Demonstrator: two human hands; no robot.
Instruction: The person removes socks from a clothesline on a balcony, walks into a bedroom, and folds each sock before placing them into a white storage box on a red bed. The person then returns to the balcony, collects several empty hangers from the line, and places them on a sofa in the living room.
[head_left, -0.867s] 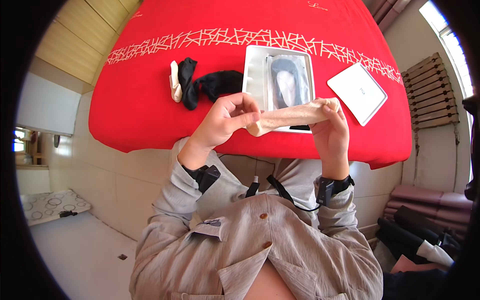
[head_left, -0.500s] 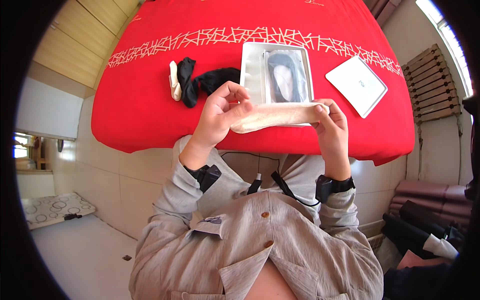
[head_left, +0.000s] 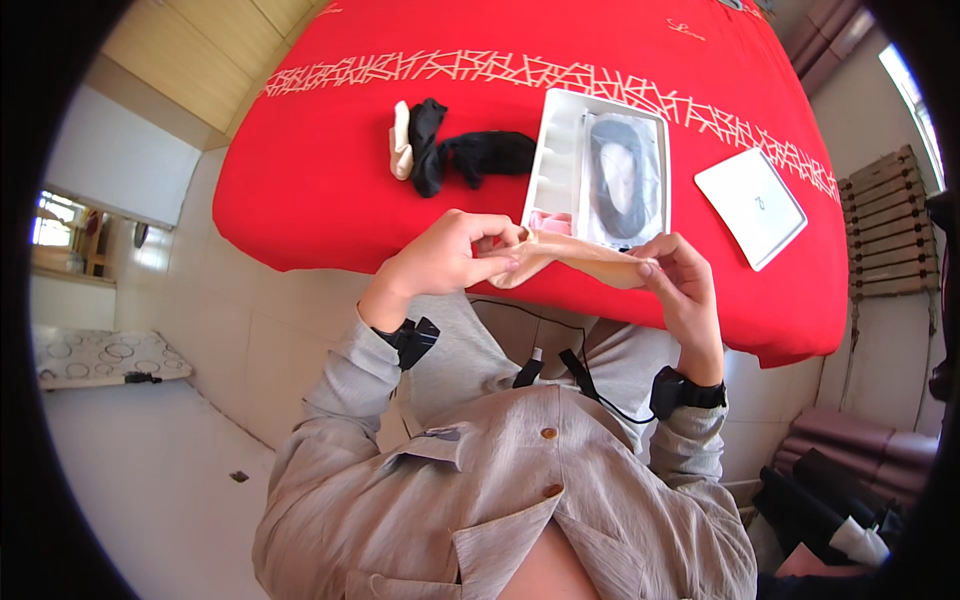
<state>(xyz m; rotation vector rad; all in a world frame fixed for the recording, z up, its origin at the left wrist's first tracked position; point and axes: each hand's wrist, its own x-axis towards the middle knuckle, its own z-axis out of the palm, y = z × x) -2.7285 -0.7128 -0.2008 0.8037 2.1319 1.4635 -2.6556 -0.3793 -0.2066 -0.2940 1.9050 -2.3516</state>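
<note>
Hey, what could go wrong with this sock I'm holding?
The beige sock might overstretch, since the left hand and right hand pinch it toward opposite ends. If a grip slipped, it might drop onto the open white tray or off the near edge of the red bed.

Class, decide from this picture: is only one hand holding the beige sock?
No, the left hand pinches the beige sock near one end, and the right hand near the other.
</note>
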